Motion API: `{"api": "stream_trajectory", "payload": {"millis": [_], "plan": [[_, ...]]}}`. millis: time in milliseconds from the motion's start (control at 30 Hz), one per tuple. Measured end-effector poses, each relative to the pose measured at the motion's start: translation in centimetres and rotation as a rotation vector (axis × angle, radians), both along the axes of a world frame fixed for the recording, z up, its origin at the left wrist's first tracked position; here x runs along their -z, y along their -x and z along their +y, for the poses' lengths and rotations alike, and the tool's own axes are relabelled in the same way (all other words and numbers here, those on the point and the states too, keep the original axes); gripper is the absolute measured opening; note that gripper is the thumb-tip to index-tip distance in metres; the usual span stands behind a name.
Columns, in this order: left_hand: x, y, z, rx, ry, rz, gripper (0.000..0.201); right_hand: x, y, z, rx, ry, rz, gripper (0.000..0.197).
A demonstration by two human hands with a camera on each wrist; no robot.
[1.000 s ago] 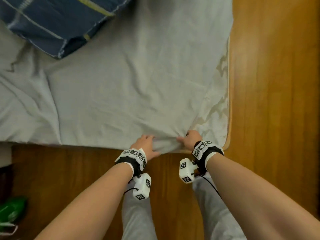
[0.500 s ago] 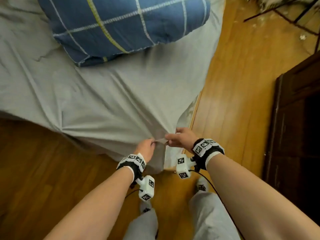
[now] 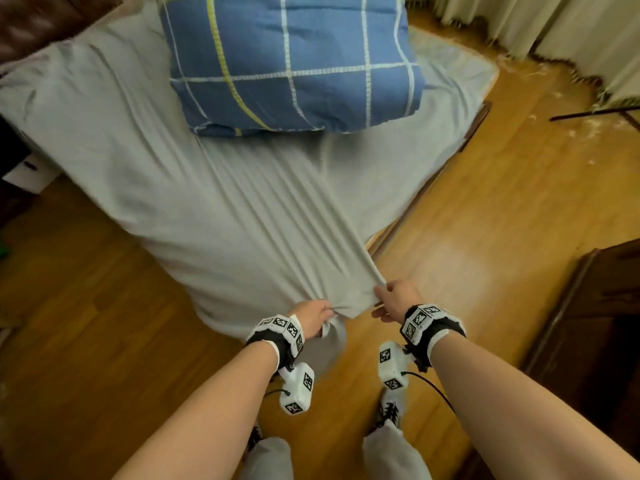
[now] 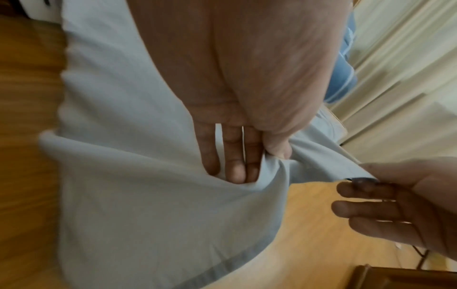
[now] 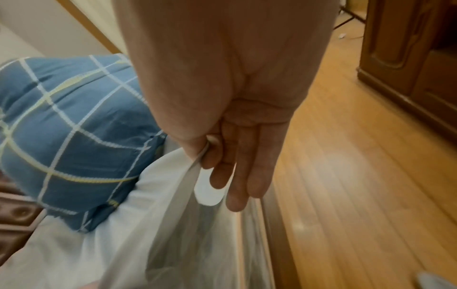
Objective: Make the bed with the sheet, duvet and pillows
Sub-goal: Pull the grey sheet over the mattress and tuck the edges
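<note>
A light grey sheet (image 3: 194,188) covers the bed, and its near corner is drawn off the mattress toward me in taut folds. My left hand (image 3: 325,311) pinches the corner's hem between thumb and fingers (image 4: 235,168), the sheet (image 4: 148,195) hanging below it. My right hand (image 3: 379,301) pinches the same corner a little to the right, with the sheet (image 5: 160,234) held between its thumb and forefinger. A folded blue checked duvet (image 3: 287,60) lies on the far part of the bed, and the duvet (image 5: 74,127) also shows in the right wrist view. No pillows are in view.
Wooden floor (image 3: 485,271) surrounds the bed's foot, where I stand. A dark wooden cabinet (image 3: 588,323) stands close on the right. Curtains (image 3: 554,36) hang at the far right. The bed frame edge (image 3: 433,181) shows along the right side, and a brown padded surface (image 3: 34,22) at the far left.
Both hands have lifted the sheet corner off the mattress edge and pulled it back toward me, stretching it. The view has drawn back, showing the whole duvet.
</note>
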State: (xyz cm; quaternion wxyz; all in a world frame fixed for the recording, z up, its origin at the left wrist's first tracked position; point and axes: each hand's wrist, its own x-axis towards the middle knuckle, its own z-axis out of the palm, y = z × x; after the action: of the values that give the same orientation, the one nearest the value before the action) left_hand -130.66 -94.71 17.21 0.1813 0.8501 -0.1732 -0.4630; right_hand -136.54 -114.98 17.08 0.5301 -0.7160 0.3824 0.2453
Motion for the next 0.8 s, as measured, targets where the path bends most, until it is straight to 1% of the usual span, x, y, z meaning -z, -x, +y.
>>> {"api": "stream_trajectory", "payload": {"millis": [100,167,233,333,400,467,533,567,667,800], "plan": [[1.1,2.2,-6.3,0.069,-0.016,0.021,0.029,0.6,3.0,-5.7,0.004,0.038,0.024,0.029],[2.2,2.9,-9.0,0.112,-0.064,0.033,0.028,1.2,4.0,-8.2,-0.010,0.044,0.039,0.029],[2.9,3.1,-10.3,0.127,-0.125,0.042,0.025,1.9,4.1,-9.8,-0.019,0.032,0.070,0.030],[3.1,2.0,-11.1,0.150,-0.216,0.039,0.017,2.7,2.6,-10.9,-0.037,0.005,0.108,0.028],[2.8,0.3,-11.4,0.126,-0.257,-0.003,0.021,2.5,1.0,-12.0,-0.140,0.037,0.141,0.029],[1.6,-2.2,-12.3,0.095,-0.268,-0.036,0.028,1.0,-0.6,-13.6,-0.245,0.092,0.171,0.037],[-0.2,-5.3,-14.3,0.070,-0.243,-0.081,0.031,-1.1,-2.6,-16.4,-0.268,0.128,0.171,0.050],[-1.3,-6.9,-15.5,0.049,-0.225,-0.098,0.032,-2.4,-3.8,-18.0,-0.268,0.141,0.165,0.052],[-5.3,-11.7,-20.4,0.050,-0.152,-0.190,0.036,-6.7,-8.1,-23.3,-0.226,0.198,0.077,0.050],[-10.9,-17.3,-29.4,0.101,-0.052,-0.349,0.037,-13.2,-13.7,-31.9,-0.117,0.285,-0.133,0.042]]}}
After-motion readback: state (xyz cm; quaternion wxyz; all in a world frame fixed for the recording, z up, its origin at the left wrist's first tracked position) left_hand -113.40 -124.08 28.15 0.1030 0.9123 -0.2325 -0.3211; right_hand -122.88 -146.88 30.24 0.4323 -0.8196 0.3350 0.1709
